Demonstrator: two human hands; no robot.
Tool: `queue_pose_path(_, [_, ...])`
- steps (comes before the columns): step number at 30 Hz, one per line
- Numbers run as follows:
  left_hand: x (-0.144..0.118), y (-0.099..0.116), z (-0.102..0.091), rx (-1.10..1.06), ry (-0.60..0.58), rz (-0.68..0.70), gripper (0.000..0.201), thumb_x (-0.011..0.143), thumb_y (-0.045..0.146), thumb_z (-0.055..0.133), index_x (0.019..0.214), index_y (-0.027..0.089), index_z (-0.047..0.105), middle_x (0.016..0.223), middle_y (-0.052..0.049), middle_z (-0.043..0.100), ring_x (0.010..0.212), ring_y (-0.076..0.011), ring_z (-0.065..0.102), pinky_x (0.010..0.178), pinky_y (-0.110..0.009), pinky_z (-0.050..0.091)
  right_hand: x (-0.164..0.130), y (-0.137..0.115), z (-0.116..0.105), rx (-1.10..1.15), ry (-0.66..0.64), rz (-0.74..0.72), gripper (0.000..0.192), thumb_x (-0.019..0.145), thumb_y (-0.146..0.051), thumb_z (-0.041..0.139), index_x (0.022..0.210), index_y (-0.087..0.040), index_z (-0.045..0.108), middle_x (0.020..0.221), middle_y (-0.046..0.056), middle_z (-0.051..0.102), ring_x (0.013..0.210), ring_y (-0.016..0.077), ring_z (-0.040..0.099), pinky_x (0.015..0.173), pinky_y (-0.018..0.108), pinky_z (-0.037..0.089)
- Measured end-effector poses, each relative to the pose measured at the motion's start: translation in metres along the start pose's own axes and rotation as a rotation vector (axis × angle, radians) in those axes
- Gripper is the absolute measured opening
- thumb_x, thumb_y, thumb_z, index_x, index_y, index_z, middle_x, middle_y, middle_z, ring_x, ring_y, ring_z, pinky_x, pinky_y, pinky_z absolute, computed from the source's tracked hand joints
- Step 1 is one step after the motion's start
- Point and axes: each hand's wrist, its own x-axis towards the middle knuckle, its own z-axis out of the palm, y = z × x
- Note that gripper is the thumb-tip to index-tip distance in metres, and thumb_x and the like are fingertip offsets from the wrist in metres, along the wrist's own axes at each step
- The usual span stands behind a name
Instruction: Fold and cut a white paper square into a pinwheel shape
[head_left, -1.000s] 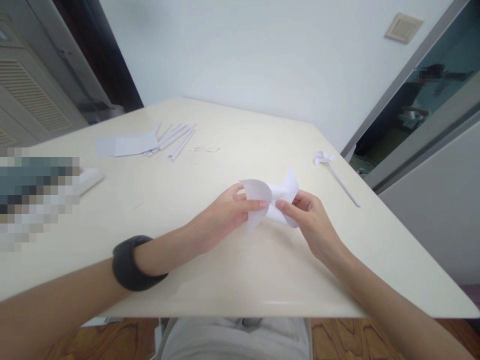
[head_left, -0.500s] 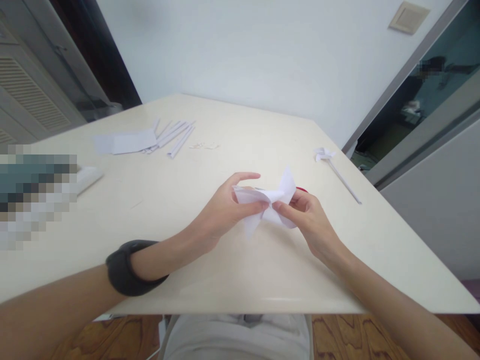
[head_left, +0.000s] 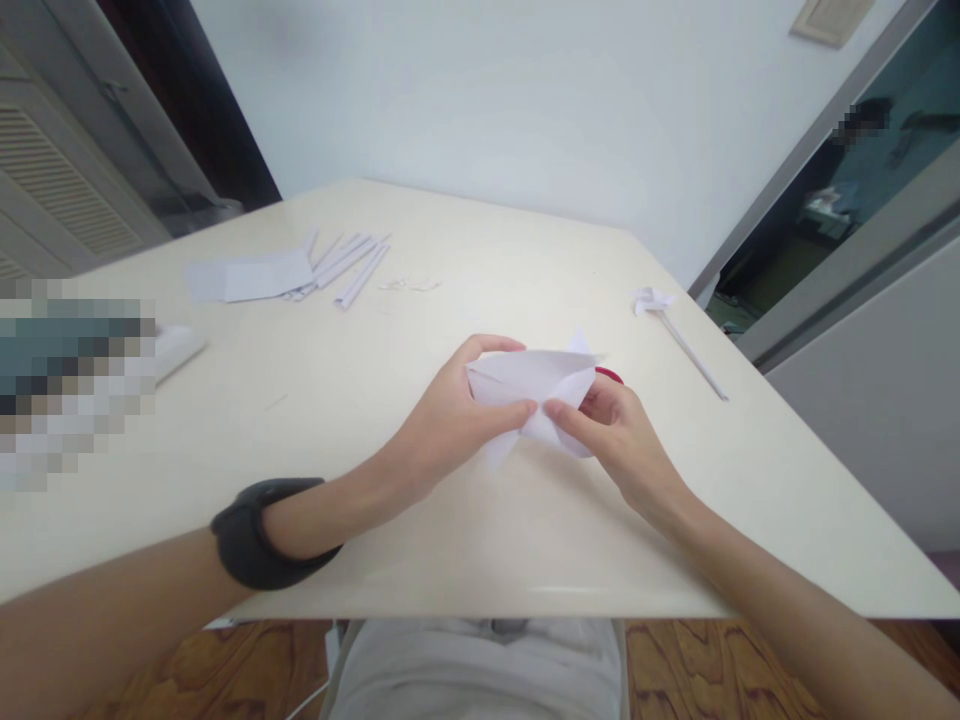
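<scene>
A white paper pinwheel (head_left: 536, 375) with bent-in blades is held just above the table between both hands. My left hand (head_left: 442, 420) grips its left side, the thumb pressed near the middle and the index finger curled behind the upper edge. My right hand (head_left: 622, 430) pinches the right side, with its thumb tip also close to the centre. The two thumb tips almost meet there. Something red (head_left: 609, 375) shows partly behind the right fingers; most of it is hidden, so I cannot tell what it is.
On the white table (head_left: 480, 540) lies a finished pinwheel on a paper stick (head_left: 694, 355) at the right. Several rolled paper sticks (head_left: 349, 265), paper sheets (head_left: 266, 275) and small scraps (head_left: 409, 284) lie at the back left. A white roll (head_left: 180, 352) is partly blurred out at the left.
The upper blade of the paper has opened out into a broad flap standing above the thumbs. My left index finger has curled closer behind the paper; both hands stay in nearly the same place.
</scene>
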Motion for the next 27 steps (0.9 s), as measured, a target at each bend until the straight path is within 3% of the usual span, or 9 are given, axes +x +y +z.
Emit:
queue_pose_path(3, [0.0, -0.001, 0.0, -0.015, 0.016, 0.003, 0.043, 0.074, 0.025, 0.065, 0.113, 0.021, 0.048, 0.099, -0.003, 0.058, 0.089, -0.0169, 0.056, 0.069, -0.024, 0.045, -0.002, -0.001, 0.0, 0.019, 0.011, 0.029, 0.018, 0.081, -0.032, 0.06, 0.09, -0.017, 0.062, 0.089, 0.005, 0.064, 0.082, 0.0192, 0.059, 0.069, 0.028, 0.044])
queue_pose_path(8, [0.0, -0.001, -0.001, -0.034, -0.019, 0.035, 0.036, 0.074, 0.024, 0.064, 0.108, 0.019, 0.052, 0.094, -0.002, 0.058, 0.087, -0.0169, 0.056, 0.069, -0.025, 0.044, -0.003, -0.004, 0.0, 0.14, -0.039, 0.041, 0.02, 0.083, -0.034, 0.058, 0.094, -0.017, 0.06, 0.089, 0.004, 0.064, 0.08, 0.018, 0.059, 0.066, 0.025, 0.044])
queue_pose_path(10, [0.001, -0.001, -0.001, -0.035, -0.033, 0.024, 0.033, 0.074, 0.024, 0.063, 0.104, 0.018, 0.054, 0.094, -0.003, 0.059, 0.087, -0.018, 0.057, 0.071, -0.026, 0.045, -0.002, -0.004, -0.001, 0.099, -0.006, -0.013, 0.02, 0.083, -0.032, 0.057, 0.098, -0.02, 0.057, 0.092, 0.004, 0.061, 0.081, 0.0175, 0.058, 0.065, 0.025, 0.045])
queue_pose_path(17, [0.001, -0.002, -0.001, -0.019, -0.026, -0.047, 0.033, 0.072, 0.024, 0.063, 0.104, 0.018, 0.058, 0.093, -0.002, 0.065, 0.084, -0.0185, 0.061, 0.069, -0.026, 0.046, 0.004, -0.006, -0.009, -0.236, 0.359, -0.412, 0.031, 0.08, -0.02, 0.061, 0.108, -0.026, 0.05, 0.113, 0.005, 0.051, 0.087, 0.0157, 0.053, 0.071, 0.028, 0.05])
queue_pose_path(21, [0.0, -0.002, -0.001, 0.029, -0.013, -0.099, 0.025, 0.07, 0.024, 0.064, 0.094, 0.017, 0.064, 0.084, -0.001, 0.068, 0.075, -0.0172, 0.062, 0.061, -0.024, 0.044, 0.003, -0.008, -0.008, -0.365, 0.388, -0.529, 0.008, 0.084, -0.017, 0.057, 0.089, -0.023, 0.058, 0.102, 0.005, 0.052, 0.095, 0.0183, 0.052, 0.072, 0.03, 0.049])
queue_pose_path(27, [0.0, -0.001, 0.0, 0.034, -0.012, -0.13, 0.018, 0.068, 0.022, 0.064, 0.086, 0.018, 0.065, 0.076, 0.001, 0.066, 0.068, -0.015, 0.06, 0.056, -0.023, 0.042, -0.001, -0.01, -0.005, -0.435, 0.427, -0.616, 0.012, 0.083, -0.012, 0.056, 0.084, -0.023, 0.059, 0.094, 0.004, 0.052, 0.089, 0.0183, 0.053, 0.071, 0.033, 0.048])
